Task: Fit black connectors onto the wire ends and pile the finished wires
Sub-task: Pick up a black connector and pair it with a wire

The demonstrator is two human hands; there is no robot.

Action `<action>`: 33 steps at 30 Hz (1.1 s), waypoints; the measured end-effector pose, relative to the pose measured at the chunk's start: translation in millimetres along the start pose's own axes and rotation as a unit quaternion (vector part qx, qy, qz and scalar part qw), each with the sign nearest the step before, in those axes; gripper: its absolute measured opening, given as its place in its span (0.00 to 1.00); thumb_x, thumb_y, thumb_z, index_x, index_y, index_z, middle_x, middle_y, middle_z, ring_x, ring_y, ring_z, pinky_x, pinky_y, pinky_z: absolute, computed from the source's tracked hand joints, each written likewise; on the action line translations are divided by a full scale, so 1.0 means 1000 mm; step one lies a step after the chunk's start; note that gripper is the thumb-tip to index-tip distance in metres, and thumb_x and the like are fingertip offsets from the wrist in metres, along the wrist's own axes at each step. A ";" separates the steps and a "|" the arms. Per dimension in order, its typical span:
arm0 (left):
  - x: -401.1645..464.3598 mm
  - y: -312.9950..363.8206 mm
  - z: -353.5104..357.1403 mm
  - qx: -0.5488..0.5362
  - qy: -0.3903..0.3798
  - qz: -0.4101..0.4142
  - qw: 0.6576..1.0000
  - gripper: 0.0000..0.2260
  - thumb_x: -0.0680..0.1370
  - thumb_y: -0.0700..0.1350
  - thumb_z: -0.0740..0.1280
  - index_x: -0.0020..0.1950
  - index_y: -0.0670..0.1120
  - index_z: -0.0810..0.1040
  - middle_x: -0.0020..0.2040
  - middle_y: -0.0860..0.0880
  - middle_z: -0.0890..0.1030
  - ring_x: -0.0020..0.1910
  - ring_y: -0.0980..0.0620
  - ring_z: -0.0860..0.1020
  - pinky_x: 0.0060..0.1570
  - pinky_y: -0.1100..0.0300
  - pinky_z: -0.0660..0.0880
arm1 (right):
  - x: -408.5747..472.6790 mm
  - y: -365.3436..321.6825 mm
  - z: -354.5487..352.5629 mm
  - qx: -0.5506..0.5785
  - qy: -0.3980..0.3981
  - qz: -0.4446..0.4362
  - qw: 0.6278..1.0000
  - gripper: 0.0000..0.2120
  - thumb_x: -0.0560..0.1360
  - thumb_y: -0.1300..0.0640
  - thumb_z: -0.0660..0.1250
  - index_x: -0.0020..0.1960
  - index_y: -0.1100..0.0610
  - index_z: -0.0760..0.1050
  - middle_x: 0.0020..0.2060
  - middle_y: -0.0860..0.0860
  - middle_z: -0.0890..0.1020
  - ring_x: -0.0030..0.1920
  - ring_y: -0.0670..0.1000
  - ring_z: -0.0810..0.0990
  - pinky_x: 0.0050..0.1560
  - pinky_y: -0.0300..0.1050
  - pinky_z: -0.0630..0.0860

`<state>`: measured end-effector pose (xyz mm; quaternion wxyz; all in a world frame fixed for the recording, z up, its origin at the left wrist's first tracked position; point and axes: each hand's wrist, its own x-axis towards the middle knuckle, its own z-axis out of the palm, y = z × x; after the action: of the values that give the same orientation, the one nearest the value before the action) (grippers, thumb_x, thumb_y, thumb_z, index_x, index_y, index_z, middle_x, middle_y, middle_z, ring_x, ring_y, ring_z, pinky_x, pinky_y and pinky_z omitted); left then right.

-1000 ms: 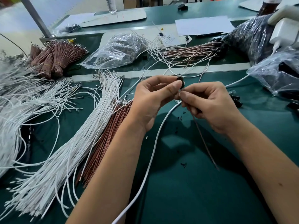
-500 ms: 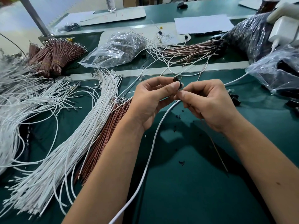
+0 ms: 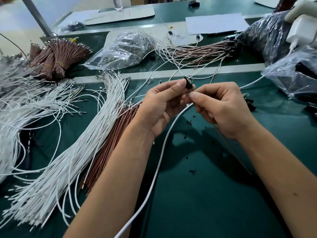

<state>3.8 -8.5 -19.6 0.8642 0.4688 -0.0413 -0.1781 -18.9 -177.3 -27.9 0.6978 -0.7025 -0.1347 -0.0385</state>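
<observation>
Both hands are up over the green worktop (image 3: 214, 194), mid-fit by the look of it. The left hand (image 3: 159, 107) pinches a black connector (image 3: 188, 83) between thumb and fingers; the right hand (image 3: 221, 107) pinches a thin brown wire (image 3: 228, 148) right beside it, feeding the end in. Behind them, a small pile of finished wires (image 3: 197, 52) lies near the far edge. To the left, big heaps of white wires (image 3: 77, 143) and brown wires (image 3: 109, 143) lie waiting, so I'd judge most of the job remains.
</observation>
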 end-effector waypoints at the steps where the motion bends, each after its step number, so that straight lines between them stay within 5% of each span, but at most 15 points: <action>1: 0.000 0.000 0.000 0.001 -0.001 0.002 1.000 0.04 0.70 0.42 0.73 0.41 0.43 0.87 0.44 0.44 0.86 0.37 0.52 0.79 0.40 0.63 0.80 | 0.000 0.000 0.000 -0.002 0.001 -0.002 1.000 0.07 0.79 0.61 0.70 0.45 0.63 0.85 0.25 0.52 0.74 0.20 0.45 0.62 0.22 0.35 0.57; 10: -0.001 0.000 -0.001 0.006 0.003 0.028 1.000 0.16 0.67 0.37 0.74 0.54 0.37 0.78 0.43 0.43 0.86 0.35 0.52 0.82 0.42 0.61 0.80 | 0.000 0.000 0.001 -0.020 -0.002 -0.007 1.000 0.07 0.76 0.57 0.72 0.42 0.58 0.86 0.25 0.52 0.72 0.23 0.48 0.63 0.23 0.37 0.57; 18: -0.002 0.001 -0.001 0.012 0.006 0.026 1.000 0.15 0.67 0.36 0.74 0.53 0.37 0.80 0.43 0.44 0.86 0.35 0.52 0.81 0.42 0.62 0.80 | 0.000 0.000 -0.001 -0.034 0.002 -0.026 0.999 0.07 0.75 0.56 0.74 0.43 0.59 0.86 0.24 0.51 0.70 0.24 0.47 0.62 0.25 0.37 0.58; 23: -0.003 0.002 -0.002 0.034 -0.004 0.040 0.999 0.07 0.67 0.37 0.75 0.43 0.43 0.86 0.43 0.45 0.86 0.37 0.52 0.83 0.45 0.60 0.81 | 0.000 0.000 -0.001 -0.032 -0.002 -0.028 0.999 0.07 0.74 0.57 0.75 0.42 0.61 0.86 0.24 0.48 0.69 0.24 0.47 0.61 0.25 0.37 0.58; 33: -0.003 0.000 -0.001 0.041 -0.019 0.061 0.997 0.09 0.67 0.37 0.74 0.46 0.42 0.87 0.44 0.45 0.87 0.41 0.53 0.84 0.48 0.60 0.81 | 0.000 -0.001 -0.004 -0.032 -0.003 -0.026 0.999 0.09 0.74 0.59 0.75 0.44 0.67 0.84 0.23 0.48 0.69 0.24 0.47 0.61 0.25 0.38 0.57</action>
<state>1.1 -6.6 -19.6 0.8525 0.4972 -0.0934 -0.1318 -18.6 -181.4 -27.3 0.6731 -0.7209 -0.1539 -0.0587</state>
